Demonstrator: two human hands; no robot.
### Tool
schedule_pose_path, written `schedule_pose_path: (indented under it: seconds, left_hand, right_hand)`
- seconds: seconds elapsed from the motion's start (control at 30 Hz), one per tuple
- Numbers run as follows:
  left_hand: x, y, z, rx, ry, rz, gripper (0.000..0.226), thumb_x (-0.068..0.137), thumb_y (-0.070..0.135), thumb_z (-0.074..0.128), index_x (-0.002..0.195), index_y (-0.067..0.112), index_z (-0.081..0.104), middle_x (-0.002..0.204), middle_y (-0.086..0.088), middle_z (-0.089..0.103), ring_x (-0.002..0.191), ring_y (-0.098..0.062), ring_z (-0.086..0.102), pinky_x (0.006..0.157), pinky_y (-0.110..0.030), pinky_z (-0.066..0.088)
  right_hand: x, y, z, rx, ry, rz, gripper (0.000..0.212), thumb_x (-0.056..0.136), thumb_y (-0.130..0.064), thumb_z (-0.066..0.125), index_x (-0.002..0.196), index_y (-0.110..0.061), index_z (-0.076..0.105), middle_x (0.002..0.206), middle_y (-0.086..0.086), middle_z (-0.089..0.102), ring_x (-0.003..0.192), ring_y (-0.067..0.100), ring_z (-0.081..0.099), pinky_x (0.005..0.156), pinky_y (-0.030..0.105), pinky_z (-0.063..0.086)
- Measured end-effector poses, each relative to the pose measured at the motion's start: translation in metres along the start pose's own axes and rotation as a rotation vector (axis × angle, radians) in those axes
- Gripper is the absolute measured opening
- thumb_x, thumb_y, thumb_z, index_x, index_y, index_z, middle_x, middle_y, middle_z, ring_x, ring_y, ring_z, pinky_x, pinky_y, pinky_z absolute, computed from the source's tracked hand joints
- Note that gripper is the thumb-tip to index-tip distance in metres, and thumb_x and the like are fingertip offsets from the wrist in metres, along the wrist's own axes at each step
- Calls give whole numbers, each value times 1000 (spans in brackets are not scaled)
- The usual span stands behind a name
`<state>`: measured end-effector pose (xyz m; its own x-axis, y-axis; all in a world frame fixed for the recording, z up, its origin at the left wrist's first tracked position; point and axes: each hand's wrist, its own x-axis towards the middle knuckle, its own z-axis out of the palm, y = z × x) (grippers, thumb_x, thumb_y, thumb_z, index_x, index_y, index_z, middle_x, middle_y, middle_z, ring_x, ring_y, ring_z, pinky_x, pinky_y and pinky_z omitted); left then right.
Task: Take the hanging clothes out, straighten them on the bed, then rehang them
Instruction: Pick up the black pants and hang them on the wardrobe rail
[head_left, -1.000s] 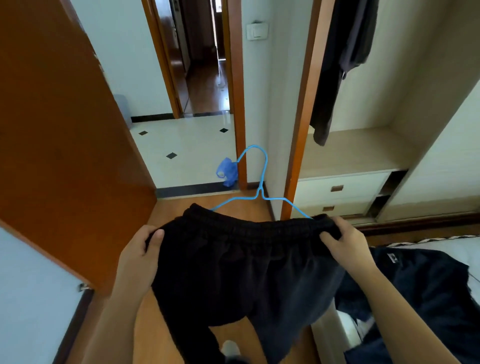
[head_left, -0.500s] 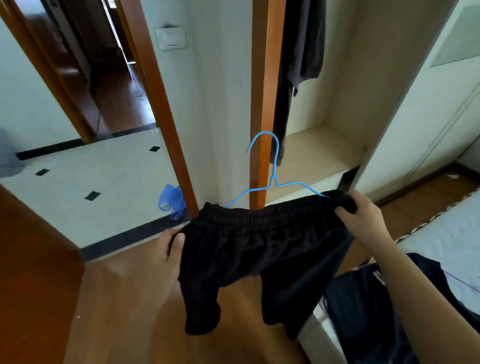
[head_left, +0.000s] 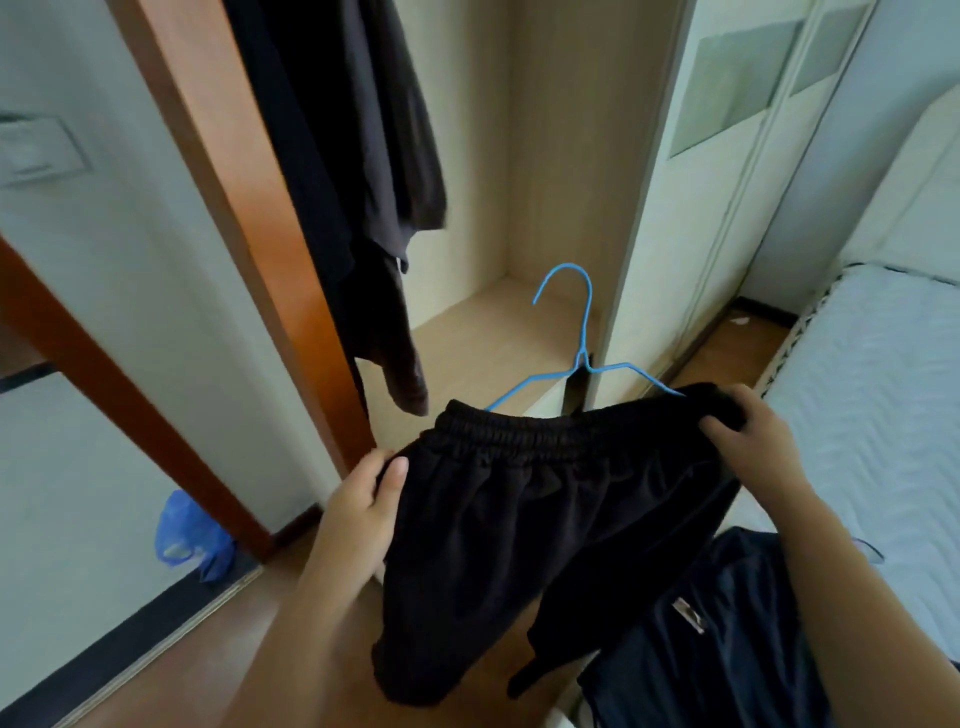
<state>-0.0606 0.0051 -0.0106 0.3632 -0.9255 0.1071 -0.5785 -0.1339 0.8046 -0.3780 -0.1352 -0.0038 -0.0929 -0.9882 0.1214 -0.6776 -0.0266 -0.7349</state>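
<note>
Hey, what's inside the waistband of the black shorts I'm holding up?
A blue wire hanger: its hook and sloping shoulders rise above the waistband of the black fabric shorts. Its ends and any lower bar are covered by fabric.

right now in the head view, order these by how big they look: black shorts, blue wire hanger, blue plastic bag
1. black elastic-waist shorts
2. blue wire hanger
3. crumpled blue plastic bag, farther off, true size unsure
</note>
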Motion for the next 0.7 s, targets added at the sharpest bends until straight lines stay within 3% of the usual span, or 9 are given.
schedule_pose_path:
  seconds: [0.1,0.27,0.37,0.47,0.7]
  left_hand:
    - [41,12,20,2,-44,26,17,95,30,37,98,23,52,82,20,51,84,-5,53,69,-19,38]
    - [104,14,48,-26,-101,19,36,95,33,37,119,11,53,104,7,55,100,-10,50,85,-29,41]
    - [143,19,62,-48,-148,102,27,95,31,38,101,14,57,90,7,61,86,-14,58,70,-27,46]
    - [182,29,74,-66,-134,174,19,95,28,40,86,17,52,73,11,55,71,-7,54,58,-19,40]
    - [237,42,105,-88,11,200,19,95,24,41,92,11,55,68,19,44,61,-1,42,55,-24,32]
  right_hand:
    - [25,3,-7,-3,63,54,12,82,-3,58,90,-10,52,85,10,52,80,20,45,68,28,29]
    - [51,13,-6,-38,144,146,18,80,-2,58,75,-15,47,77,9,51,78,22,46,68,29,29]
    - [60,18,-6,-32,207,228,6,81,-5,57,84,-4,51,76,11,52,76,27,49,61,32,32]
    - [70,19,-4,-18,272,270,9,82,-7,55,89,-1,52,72,7,50,73,27,49,58,32,34]
    - [103,14,6,-53,323,305,4,83,-10,54,86,-9,51,69,1,51,72,25,49,54,25,35]
